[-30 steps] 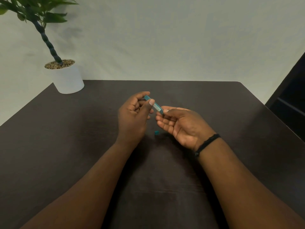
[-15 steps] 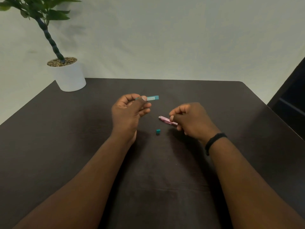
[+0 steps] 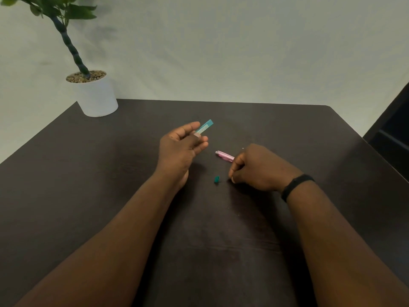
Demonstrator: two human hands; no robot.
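My left hand [image 3: 180,147] pinches a slim teal tube with a pale label [image 3: 206,126] between thumb and fingers, its free end pointing up and to the right above the dark table [image 3: 110,173]. My right hand [image 3: 259,167] has its fingers curled round a pink pen-like stick [image 3: 224,156], whose white-tipped end juts out to the left. A small teal cap [image 3: 217,179] lies on the table between the two hands, just left of my right fingertips.
A white pot [image 3: 97,96] with pebbles and a green plant stands at the table's far left corner. A pale wall runs behind the table. Dark furniture [image 3: 391,134] sits off the right edge. A black band circles my right wrist [image 3: 297,185].
My hands have moved apart. The right hand took hold of the pink stick and dropped down to the table by the teal cap. The left hand tilted the teal tube upward.
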